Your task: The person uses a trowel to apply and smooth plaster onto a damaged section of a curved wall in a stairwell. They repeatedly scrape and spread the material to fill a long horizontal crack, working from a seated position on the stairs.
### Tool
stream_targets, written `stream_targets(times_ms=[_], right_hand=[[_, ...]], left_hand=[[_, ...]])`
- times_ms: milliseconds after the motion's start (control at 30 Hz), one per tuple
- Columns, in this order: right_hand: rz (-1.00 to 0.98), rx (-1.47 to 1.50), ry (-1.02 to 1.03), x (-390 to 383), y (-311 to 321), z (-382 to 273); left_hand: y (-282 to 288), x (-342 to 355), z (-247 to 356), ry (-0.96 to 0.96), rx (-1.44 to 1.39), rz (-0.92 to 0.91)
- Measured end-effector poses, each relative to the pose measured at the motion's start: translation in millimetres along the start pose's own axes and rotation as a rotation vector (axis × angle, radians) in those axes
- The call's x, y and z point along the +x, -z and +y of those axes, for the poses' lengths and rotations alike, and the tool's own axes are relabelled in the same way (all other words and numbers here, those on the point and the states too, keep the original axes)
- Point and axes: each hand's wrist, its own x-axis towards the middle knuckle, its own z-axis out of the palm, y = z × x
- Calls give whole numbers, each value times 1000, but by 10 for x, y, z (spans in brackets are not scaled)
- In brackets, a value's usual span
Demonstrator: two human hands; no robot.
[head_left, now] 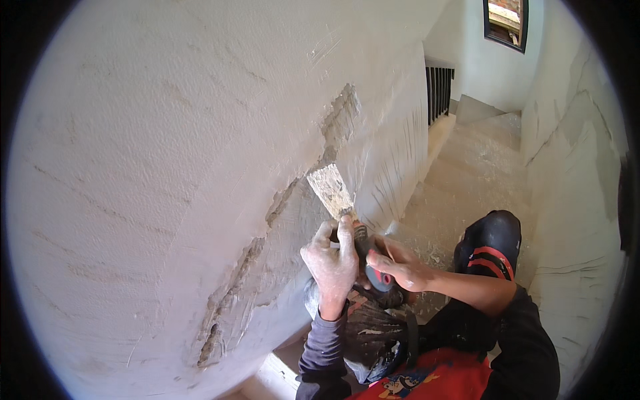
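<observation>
A paint scraper with a wide, plaster-caked blade and a black and red handle points up and away from me, its blade in front of the cracked wall. Whether the blade touches the wall I cannot tell. Around the handle is wrapped my right hand. My left hand, dusted white, pinches the scraper near its neck, thumb along the base of the blade. Behind them, a long chipped-out groove runs diagonally down the white wall, exposing rough grey plaster.
Dusty stairs run away on the right beside a black railing. A dark-framed window sits at the far end. The right wall shows cracks and grey patches. My bent knee is close to my right arm.
</observation>
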Motion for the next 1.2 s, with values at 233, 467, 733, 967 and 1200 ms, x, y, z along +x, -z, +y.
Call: stream_targets(times_ms=[233,467,733,967,1200], right_hand=[[239,332,-8,296,-372,-34],[280,380,91,455,-523,98],[368,447,174,624,-655,293],[423,533,238,685,-939,162],[437,322,298,606,-638,166]], left_hand=[[-9,174,26,16,33,-25],[71,225,57,-117,300,-45],[129,253,59,1,438,-19],[222,343,244,24,674,-55],[128,342,215,-13,488,-134]])
